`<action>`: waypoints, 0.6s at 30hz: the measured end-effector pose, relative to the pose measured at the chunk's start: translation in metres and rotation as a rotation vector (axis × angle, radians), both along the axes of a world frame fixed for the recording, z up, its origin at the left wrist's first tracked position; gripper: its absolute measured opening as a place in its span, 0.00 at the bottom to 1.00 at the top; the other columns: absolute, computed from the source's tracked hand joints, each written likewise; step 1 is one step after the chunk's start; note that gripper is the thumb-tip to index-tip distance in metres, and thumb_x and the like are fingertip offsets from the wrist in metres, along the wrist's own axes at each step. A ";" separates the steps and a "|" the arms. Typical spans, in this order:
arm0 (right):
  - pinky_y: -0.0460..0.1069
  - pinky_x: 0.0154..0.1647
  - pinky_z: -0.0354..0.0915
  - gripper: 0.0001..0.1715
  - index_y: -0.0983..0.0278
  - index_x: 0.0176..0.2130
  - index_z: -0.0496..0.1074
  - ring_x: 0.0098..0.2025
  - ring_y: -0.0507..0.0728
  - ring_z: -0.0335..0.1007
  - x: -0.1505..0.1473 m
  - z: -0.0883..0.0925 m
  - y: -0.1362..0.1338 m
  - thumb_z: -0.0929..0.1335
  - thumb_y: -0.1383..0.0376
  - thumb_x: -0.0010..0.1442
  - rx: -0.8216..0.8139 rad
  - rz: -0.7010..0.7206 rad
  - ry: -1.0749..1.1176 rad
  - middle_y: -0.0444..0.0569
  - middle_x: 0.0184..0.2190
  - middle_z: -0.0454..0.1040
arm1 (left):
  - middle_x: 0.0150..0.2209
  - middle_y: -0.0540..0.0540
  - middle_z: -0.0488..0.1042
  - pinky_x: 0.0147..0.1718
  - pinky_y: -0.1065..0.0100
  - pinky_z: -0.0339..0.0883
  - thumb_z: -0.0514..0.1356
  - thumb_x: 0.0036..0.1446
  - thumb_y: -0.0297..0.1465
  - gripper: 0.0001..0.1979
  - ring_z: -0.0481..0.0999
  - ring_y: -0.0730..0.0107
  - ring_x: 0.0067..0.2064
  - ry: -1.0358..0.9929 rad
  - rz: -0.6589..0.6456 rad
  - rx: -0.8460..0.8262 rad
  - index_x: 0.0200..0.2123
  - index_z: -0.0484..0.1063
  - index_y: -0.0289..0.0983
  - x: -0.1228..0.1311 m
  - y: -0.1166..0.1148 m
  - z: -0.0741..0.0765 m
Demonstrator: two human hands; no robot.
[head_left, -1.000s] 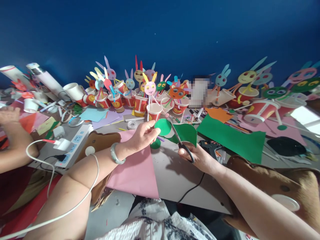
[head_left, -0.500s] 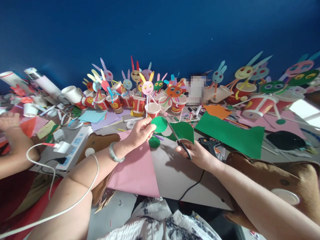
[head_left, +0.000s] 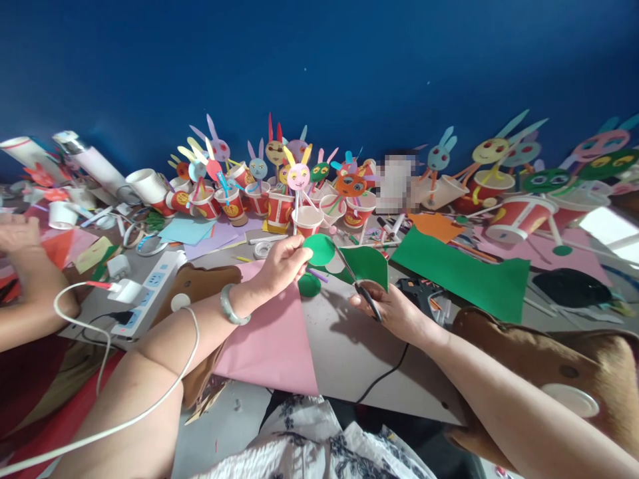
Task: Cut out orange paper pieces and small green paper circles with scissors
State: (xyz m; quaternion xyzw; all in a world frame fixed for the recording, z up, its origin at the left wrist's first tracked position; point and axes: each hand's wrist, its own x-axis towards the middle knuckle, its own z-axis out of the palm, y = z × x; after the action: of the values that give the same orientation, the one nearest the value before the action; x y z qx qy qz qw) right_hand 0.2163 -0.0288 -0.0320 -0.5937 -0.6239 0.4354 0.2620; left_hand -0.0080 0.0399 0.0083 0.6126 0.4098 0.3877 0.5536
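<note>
My left hand (head_left: pixel 284 265), with a pale bangle (head_left: pixel 233 306) on its wrist, pinches a round green paper piece (head_left: pixel 320 249) between thumb and fingers. Black-handled scissors (head_left: pixel 368 299) are gripped in my right hand (head_left: pixel 403 314), their blades pointing up and left to the right edge of that round piece. Behind the blades is a wavy-edged green paper piece (head_left: pixel 367 261); whether it still joins the round one I cannot tell. Below my left fingers a green paper disc (head_left: pixel 309 286) lies on the table, near a purple strip (head_left: pixel 318 275).
Pink paper (head_left: pixel 267 332) lies under my left forearm. A large green sheet (head_left: pixel 459 273) is at right, beside a black glue gun (head_left: pixel 415 293). Paper cups with rabbit-like paper heads (head_left: pixel 299 176) line the wall. A power strip (head_left: pixel 150 293) and another person's arm (head_left: pixel 30 286) are at left.
The whole view has shifted very slightly, with the cups a little lower in it. Both hands, the round green paper and the scissors keep nearly the same places.
</note>
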 end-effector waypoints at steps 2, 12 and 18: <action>0.47 0.22 0.44 0.33 0.62 0.22 0.56 0.24 0.49 0.43 -0.001 0.000 -0.001 0.69 0.38 0.52 -0.004 -0.013 -0.005 0.38 0.19 0.48 | 0.15 0.59 0.57 0.16 0.78 0.52 0.55 0.53 0.30 0.13 0.59 0.83 0.16 -0.027 0.017 -0.001 0.22 0.52 0.39 0.001 -0.001 0.000; 0.47 0.22 0.46 0.34 0.61 0.21 0.54 0.23 0.49 0.44 -0.007 0.007 -0.003 0.68 0.38 0.52 -0.013 -0.038 0.020 0.38 0.19 0.48 | 0.15 0.59 0.59 0.18 0.76 0.55 0.56 0.55 0.32 0.15 0.60 0.82 0.16 -0.040 -0.024 -0.038 0.22 0.52 0.39 0.004 -0.002 -0.003; 0.47 0.20 0.37 0.40 0.61 0.17 0.50 0.21 0.48 0.38 0.003 0.000 0.003 0.69 0.35 0.48 -0.032 -0.069 -0.012 0.38 0.15 0.45 | 0.16 0.56 0.58 0.19 0.73 0.53 0.54 0.55 0.31 0.13 0.61 0.78 0.18 0.063 -0.050 0.010 0.22 0.52 0.40 0.002 0.000 -0.004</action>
State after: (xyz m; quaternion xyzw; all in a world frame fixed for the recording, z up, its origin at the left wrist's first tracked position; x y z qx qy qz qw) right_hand 0.2194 -0.0259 -0.0324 -0.6216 -0.5977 0.4324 0.2635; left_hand -0.0059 0.0398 0.0044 0.6372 0.4098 0.3561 0.5470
